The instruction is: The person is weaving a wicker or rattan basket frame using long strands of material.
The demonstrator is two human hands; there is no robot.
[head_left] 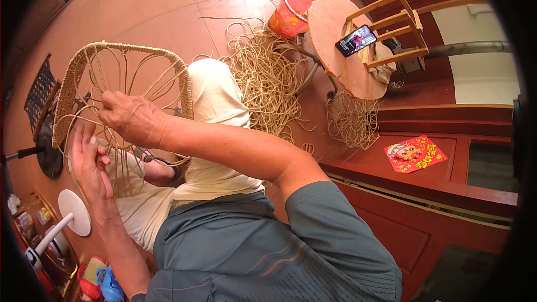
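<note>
A person sits weaving a half-wrapped frame (120,72), propped on their knee above the floor (168,5). The right hand (130,116) pinches loose cane strands (120,168) inside the frame, grip closed on them. The left hand (89,163) lies flat and open against the hanging strands below. To do this well, I would keep the strand taut, feed it straight, and steady the frame against the knee. A tangled heap of cane (267,75) lies nearby.
</note>
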